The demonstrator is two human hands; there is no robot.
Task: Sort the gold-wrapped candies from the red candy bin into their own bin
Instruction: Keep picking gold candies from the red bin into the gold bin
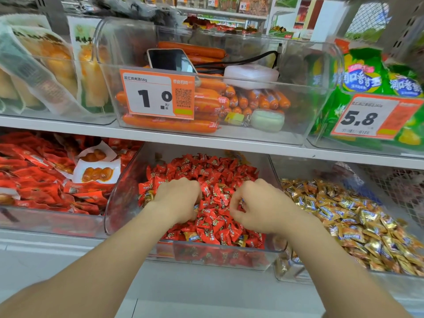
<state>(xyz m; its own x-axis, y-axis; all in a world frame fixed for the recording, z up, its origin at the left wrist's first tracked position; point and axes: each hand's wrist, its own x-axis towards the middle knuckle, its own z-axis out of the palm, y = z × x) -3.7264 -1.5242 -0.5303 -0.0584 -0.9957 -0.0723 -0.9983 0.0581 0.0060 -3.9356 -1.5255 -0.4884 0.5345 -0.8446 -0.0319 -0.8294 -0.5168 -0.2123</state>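
Observation:
The clear red candy bin (119,198) sits in the middle of the lower shelf, heaped with red-wrapped candies (215,171). Both my hands are down in it. My left hand (176,198) has its fingers curled into the pile, and a sliver of gold wrapper shows at its fingertips. My right hand (259,203) pinches a small gold-and-blue wrapped candy (242,201) between thumb and fingers. Stray gold-wrapped candies lie among the red ones: one (148,196) beside my left hand and one (191,236) near the front wall. The gold candy bin (284,271) stands directly to the right, full of gold candies (344,216).
Left of the red bin is a bin of red snack packets (34,180). On the shelf above stand a sausage bin (206,104) with a phone (169,59) and a price tag, and green bags (367,79) at the right. Wire mesh (399,191) is at the far right.

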